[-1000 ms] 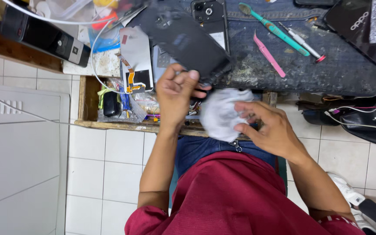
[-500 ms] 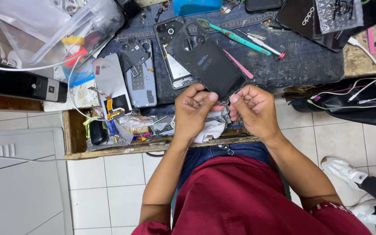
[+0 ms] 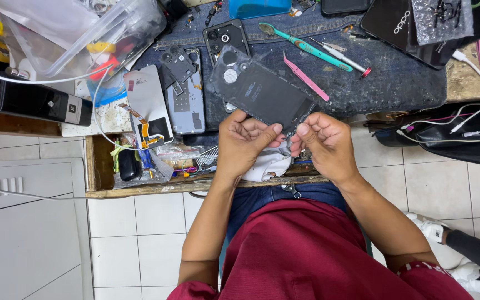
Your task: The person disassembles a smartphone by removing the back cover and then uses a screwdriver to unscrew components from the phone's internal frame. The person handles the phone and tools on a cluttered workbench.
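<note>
Both of my hands hold a black phone back panel (image 3: pixel 259 91) by its near end, tilted over the dark work mat (image 3: pixel 395 83). My left hand (image 3: pixel 243 141) grips its lower left corner, the thumb on top. My right hand (image 3: pixel 326 144) pinches the lower right corner. A white cloth (image 3: pixel 270 165) lies bunched under my hands at the edge of the bench. A second black phone housing (image 3: pixel 226 36) lies flat just beyond the panel.
A grey phone frame with a flex cable (image 3: pixel 151 105) lies left of the panel. A teal brush (image 3: pixel 301 44), pink pry tool (image 3: pixel 306 78) and small screwdriver (image 3: pixel 343 58) lie on the mat. An open wooden drawer (image 3: pixel 98 172) holds clutter. Cables and a black bag (image 3: pixel 456 139) sit right.
The white cloth was held in my hands one second ago; now it lies under them. Both hands have closed on the black panel, and the view has shifted to show more of the bench.
</note>
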